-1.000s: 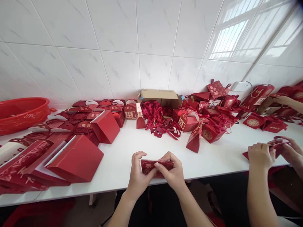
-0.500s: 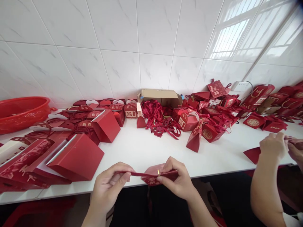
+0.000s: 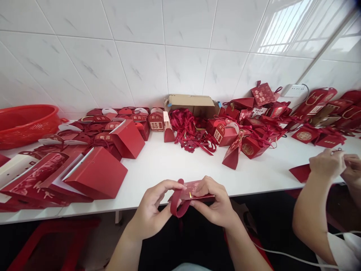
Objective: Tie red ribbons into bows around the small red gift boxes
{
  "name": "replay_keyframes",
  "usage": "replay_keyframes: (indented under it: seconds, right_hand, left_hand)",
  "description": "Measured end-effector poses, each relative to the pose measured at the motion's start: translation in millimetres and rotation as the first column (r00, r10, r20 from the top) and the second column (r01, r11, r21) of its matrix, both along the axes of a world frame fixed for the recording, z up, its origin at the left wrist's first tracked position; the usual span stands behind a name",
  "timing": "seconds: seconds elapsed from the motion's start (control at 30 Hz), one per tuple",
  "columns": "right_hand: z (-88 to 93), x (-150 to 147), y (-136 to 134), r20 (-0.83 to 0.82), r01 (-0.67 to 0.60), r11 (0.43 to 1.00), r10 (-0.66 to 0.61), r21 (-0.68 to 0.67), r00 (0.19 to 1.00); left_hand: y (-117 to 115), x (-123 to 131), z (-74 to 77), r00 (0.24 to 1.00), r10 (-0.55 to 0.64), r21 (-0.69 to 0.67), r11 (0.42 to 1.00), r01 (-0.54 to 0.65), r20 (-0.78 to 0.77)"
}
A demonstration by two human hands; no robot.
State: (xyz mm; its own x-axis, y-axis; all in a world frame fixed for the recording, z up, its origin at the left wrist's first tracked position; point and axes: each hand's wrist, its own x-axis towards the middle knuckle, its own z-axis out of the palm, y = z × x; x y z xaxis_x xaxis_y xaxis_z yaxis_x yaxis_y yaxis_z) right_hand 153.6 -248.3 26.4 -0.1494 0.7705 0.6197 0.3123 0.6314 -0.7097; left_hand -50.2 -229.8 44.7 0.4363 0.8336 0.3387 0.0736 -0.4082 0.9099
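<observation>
Table (image 3: pixel 158 165), near edge: ribbon (image 3: pixel 175 203) and box (image 3: pixel 190 187).
Left hand (image 3: pixel 155 209) pinches the ribbon, likely soft; right hand (image 3: pixel 213 203) grips the box, probably light, crushable, best held by its edges.

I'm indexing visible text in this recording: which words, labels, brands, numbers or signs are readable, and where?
"歡喜": rounded tops of several red cardboard boxes
"囍": square beige panels on two such boxes
Too small or blurred: square red card tag; round gold emblems; white label on a tall red bag; patterned red card in the right hand
</observation>
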Motion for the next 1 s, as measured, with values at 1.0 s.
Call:
replay_keyframes:
  seconds: [1.0]
  right_hand:
    - [0.0,-3.7,-2.9,-0.058,-0.072,0.997,0.072,0.009,0.996]
  left_hand:
    - [-12.7,18.8,-13.1,0.995,0.061,-0.082,0.995,-0.055,0.078]
